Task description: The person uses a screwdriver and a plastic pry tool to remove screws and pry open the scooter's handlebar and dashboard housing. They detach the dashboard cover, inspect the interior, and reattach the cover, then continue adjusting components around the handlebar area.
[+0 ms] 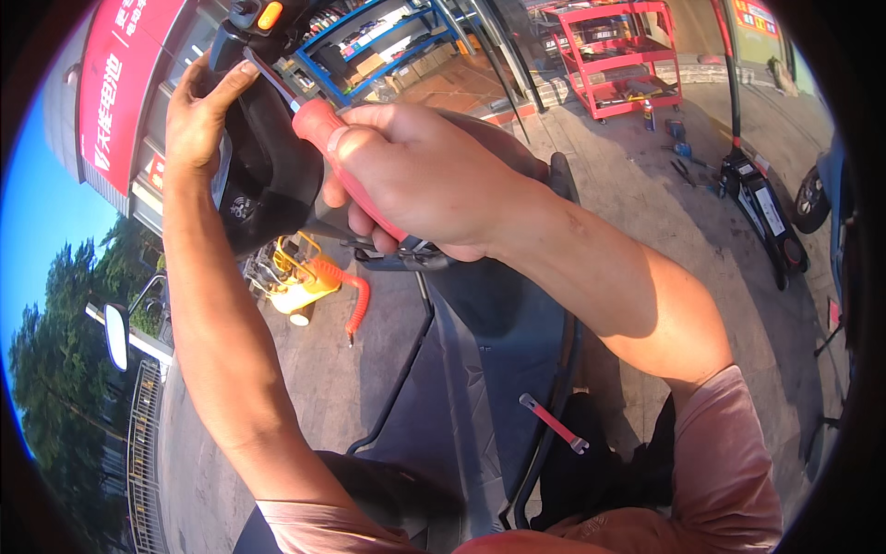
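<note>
Step in hand, by the look of it: driving or loosening a fastener on the black front panel (268,175) of a scooter, up under the handlebar. Right hand (420,175) closed tight around the red handle of a screwdriver (318,125), metal shaft angled up and left toward the top of the panel. Tip hidden between the panel and the left hand (198,115), so no telling whether seated on a screw. Left hand wrapped over the panel's left edge, thumb pressed on the front near the shaft, steadying; fingers partly hidden behind the panel, clasping rather than open.

Handlebar switch with an orange button (269,14) just above the shaft. Below the hands, the scooter's dark floorboard (461,388) running down toward the person, with a small red-handled tool (554,423) lying at its right edge. Yellow device with a coiled orange cable (355,295) on the pavement to the left, well apart from the hands. Blue shelf rack (369,37) and red cart (628,55) farther off, loose tools on the ground near the cart, a long black part (766,212) lying to the right.

Next move, as a judgement: steady axial pressure with the right hand while turning, left hand bracing the panel against twist, tip kept square to avoid slipping.
</note>
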A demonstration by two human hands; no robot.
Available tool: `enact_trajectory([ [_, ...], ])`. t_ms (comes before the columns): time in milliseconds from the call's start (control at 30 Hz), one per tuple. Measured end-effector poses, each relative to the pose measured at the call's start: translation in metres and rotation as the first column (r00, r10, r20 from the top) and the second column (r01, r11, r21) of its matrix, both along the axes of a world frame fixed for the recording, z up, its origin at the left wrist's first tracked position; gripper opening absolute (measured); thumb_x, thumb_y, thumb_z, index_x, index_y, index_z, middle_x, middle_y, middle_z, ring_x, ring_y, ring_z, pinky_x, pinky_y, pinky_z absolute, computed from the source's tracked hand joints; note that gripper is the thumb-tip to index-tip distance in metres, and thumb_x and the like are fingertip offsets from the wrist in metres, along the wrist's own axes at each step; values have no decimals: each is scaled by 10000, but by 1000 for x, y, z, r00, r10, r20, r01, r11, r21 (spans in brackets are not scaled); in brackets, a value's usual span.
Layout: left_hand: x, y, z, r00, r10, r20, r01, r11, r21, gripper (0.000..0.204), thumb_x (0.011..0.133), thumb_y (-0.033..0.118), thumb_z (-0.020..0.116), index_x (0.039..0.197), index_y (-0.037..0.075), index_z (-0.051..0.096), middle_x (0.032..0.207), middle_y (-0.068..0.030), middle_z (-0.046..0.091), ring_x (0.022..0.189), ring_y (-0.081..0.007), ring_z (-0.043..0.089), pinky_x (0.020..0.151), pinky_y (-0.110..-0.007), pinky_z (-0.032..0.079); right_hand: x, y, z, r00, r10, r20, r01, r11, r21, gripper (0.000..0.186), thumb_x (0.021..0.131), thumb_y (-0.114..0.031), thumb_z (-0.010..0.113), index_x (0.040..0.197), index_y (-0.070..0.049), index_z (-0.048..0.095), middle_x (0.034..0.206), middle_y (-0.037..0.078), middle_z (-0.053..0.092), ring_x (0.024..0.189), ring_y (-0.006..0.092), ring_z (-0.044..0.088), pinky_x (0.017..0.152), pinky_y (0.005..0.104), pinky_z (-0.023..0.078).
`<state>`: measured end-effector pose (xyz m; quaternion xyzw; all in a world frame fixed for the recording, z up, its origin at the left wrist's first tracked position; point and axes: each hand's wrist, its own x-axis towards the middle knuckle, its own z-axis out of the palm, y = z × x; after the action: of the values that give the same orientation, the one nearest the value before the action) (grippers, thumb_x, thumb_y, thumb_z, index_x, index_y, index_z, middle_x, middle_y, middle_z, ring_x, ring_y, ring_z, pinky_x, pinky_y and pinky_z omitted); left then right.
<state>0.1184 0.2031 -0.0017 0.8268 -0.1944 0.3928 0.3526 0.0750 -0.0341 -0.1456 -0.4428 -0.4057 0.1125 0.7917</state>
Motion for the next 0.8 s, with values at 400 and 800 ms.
enact_trajectory([
  [400,7,9,6,996,-74,-53,73,997,-31,882,726,207,905,1414,-99,444,1284,-179,608,1147,-241,617,1047,-342,451,23,-23,10,982,-160,103,180,955,-235,357,963,-318,561,1092,10,615,838,59,615,602,89,565,441,251,464],
  [800,10,15,7,1000,-9,-29,8,999,-39,972,718,253,909,1452,-112,385,1323,-203,577,1238,-261,561,1122,-361,364,23,-20,14,947,-244,208,286,936,-207,419,999,-434,583,954,-23,652,734,35,612,490,65,521,414,233,426],
])
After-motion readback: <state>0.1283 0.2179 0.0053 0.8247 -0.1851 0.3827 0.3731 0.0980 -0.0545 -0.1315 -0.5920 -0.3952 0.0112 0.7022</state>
